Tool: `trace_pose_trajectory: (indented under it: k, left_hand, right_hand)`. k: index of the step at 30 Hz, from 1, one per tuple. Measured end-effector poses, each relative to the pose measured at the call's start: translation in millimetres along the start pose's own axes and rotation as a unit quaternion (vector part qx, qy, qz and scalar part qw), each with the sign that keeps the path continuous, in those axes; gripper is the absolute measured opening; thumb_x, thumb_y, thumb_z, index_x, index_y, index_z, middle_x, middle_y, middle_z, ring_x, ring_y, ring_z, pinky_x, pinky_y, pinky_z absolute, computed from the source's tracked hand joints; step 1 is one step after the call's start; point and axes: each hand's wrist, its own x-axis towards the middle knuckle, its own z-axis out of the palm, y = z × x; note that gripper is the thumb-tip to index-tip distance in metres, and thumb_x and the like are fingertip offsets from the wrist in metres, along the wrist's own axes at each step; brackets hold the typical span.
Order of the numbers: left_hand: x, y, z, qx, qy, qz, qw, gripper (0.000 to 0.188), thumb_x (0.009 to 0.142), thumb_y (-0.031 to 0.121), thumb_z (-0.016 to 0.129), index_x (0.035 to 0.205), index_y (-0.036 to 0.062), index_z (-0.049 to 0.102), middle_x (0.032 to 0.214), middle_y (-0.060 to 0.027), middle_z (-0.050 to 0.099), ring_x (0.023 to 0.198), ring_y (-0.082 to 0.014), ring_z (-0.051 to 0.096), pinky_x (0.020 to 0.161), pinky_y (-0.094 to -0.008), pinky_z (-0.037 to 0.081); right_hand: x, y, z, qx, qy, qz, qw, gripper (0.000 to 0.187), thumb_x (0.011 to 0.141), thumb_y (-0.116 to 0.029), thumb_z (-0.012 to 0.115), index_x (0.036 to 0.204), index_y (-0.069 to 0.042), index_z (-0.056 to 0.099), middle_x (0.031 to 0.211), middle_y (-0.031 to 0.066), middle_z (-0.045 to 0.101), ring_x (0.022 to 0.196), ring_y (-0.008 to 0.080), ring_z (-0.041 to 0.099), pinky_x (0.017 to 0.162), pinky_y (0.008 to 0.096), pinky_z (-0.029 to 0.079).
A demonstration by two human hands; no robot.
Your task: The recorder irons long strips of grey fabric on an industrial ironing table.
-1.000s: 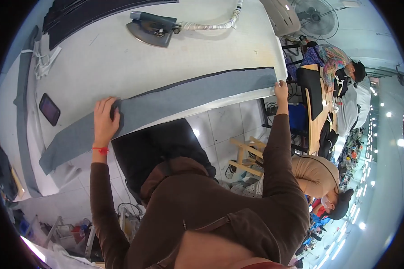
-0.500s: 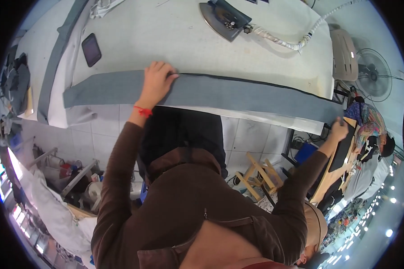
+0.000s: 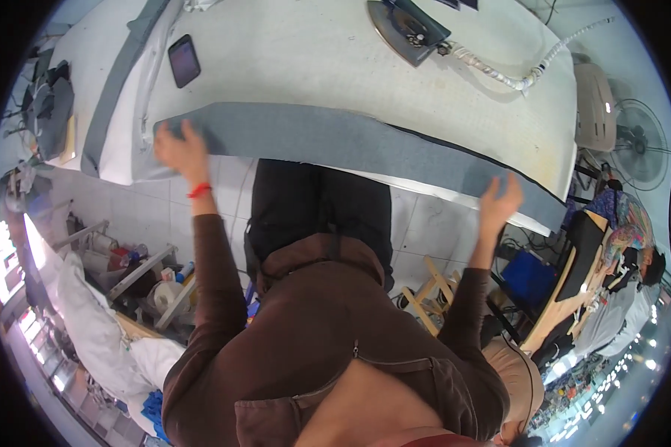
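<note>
A long grey fabric strip [image 3: 335, 134] lies along the front edge of a white-covered ironing table [image 3: 276, 67], its right part edged in black at the back. My left hand [image 3: 183, 153], with a red string at the wrist, is at the strip's left end with fingers apart. Over the strip's front edge toward the right, my right hand [image 3: 502, 201] has its fingers spread and grips nothing. Whether either palm presses on the cloth is hard to see. Farther back rests a dark iron [image 3: 410, 33] with a wrapped hose [image 3: 492, 71].
A phone [image 3: 184, 61] lies at the table's back left, near another grey strip [image 3: 119, 89]. At the right are a fan [image 3: 639, 138], a beige chair back [image 3: 595, 108] and a person in patterned clothing [image 3: 626, 212]. A wooden stool [image 3: 432, 294] stands below the table.
My left hand has slid left to the strip's end. My right hand has left the right end, moving inward and opening. The view has shifted, and the strip's middle bows backward more.
</note>
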Motion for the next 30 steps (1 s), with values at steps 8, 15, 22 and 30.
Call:
trace_pose_trajectory:
  k: [8, 15, 22, 30]
  left_hand:
    - [77.6, -159.7, -1.3, -0.159, -0.304, -0.189, 0.92, 0.061, 0.097, 0.051, 0.093, 0.116, -0.0064, 0.083, 0.097, -0.006, 0.079, 0.089, -0.0149, 0.069, 0.083, -0.0326, 0.055]
    - [101.8, -99.1, -12.2, -0.322, -0.285, -0.129, 0.893, 0.036, 0.105, 0.025, 0.088, 0.128, -0.0017, 0.081, 0.101, -0.0024, 0.077, 0.094, -0.0097, 0.066, 0.082, -0.0281, 0.052]
    - [82.1, -115.8, 10.4, -0.301, -0.266, -0.16, 0.902, 0.029, 0.101, 0.009, 0.086, 0.13, 0.0037, 0.083, 0.1, -0.0016, 0.08, 0.091, -0.0109, 0.071, 0.084, -0.0283, 0.056]
    - [79.8, -127.3, 52.0, -0.231, -0.185, -0.085, 0.951, 0.05, 0.093, 0.011, 0.092, 0.142, 0.008, 0.081, 0.11, -0.0135, 0.086, 0.093, -0.0181, 0.077, 0.088, -0.0332, 0.061]
  right_hand:
    - [-33.8, -306.2, 19.5, 0.372, -0.115, -0.137, 0.911, 0.027, 0.097, -0.009, 0.083, 0.124, -0.005, 0.08, 0.137, 0.0138, 0.078, 0.134, 0.0397, 0.07, 0.113, 0.0525, 0.052]
    - [-41.9, -320.3, 34.5, 0.307, -0.163, -0.217, 0.912, 0.038, 0.102, -0.017, 0.08, 0.138, -0.009, 0.078, 0.157, 0.0094, 0.069, 0.146, 0.0348, 0.062, 0.121, 0.0529, 0.044]
    - [-40.1, -325.2, 36.5, 0.299, -0.185, -0.212, 0.912, 0.04, 0.101, -0.016, 0.081, 0.14, -0.009, 0.077, 0.16, 0.0096, 0.068, 0.148, 0.0354, 0.06, 0.122, 0.0528, 0.044]
    - [-35.8, -330.7, 38.1, 0.333, -0.209, -0.206, 0.896, 0.043, 0.099, -0.014, 0.083, 0.141, -0.01, 0.076, 0.159, 0.0096, 0.068, 0.148, 0.0364, 0.06, 0.121, 0.0516, 0.044]
